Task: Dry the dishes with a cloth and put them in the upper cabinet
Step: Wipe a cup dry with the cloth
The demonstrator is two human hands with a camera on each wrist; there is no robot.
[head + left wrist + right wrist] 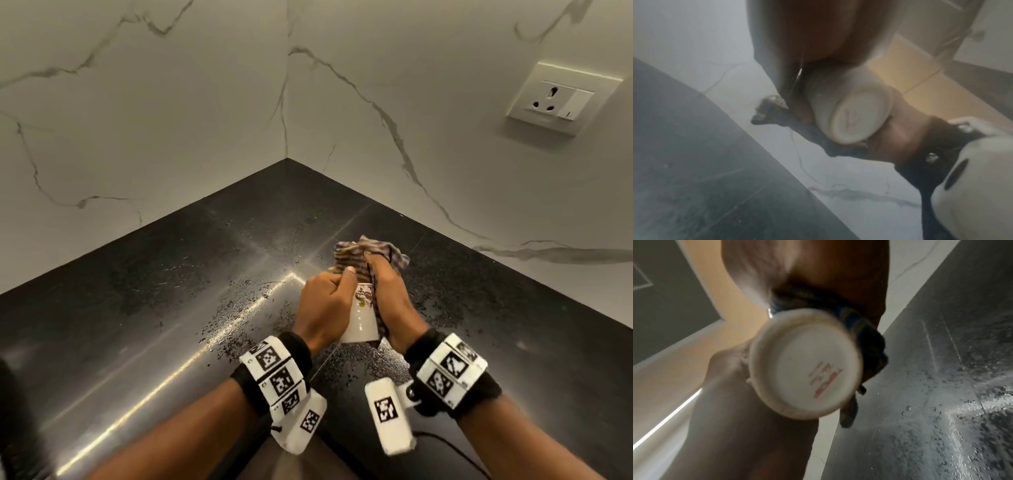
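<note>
One white cup [360, 320] is held above the black tabletop [144, 308], lying tilted with its base toward the person and its mouth pointing away toward the corner of the walls; a small printed motif shows on its side in the head view, and a faint red mark sits on its round base in both wrist views [807, 363] [855, 113]. One striped cloth [352, 260] is bunched over the cup's mouth and runs down its right side; a loose end hangs below the base in the right wrist view [849, 412]. Two hands are on the cup; the left hand [323, 308] has its fingers curled round the cup's left side, thumb lying along the top near the rim; the right hand [394, 301] is closed on the cloth, pressing it against the cup's right side and over the mouth. Each wrist carries one black band with white marker blocks, two in all. The tabletop below and ahead of the hands is speckled with many water droplets [239, 308], too many to count; a bright streak of light crosses it. Two marbled white walls [154, 102] meet in one corner behind; one socket plate [561, 99] sits on the right wall, well apart from the hands.
</note>
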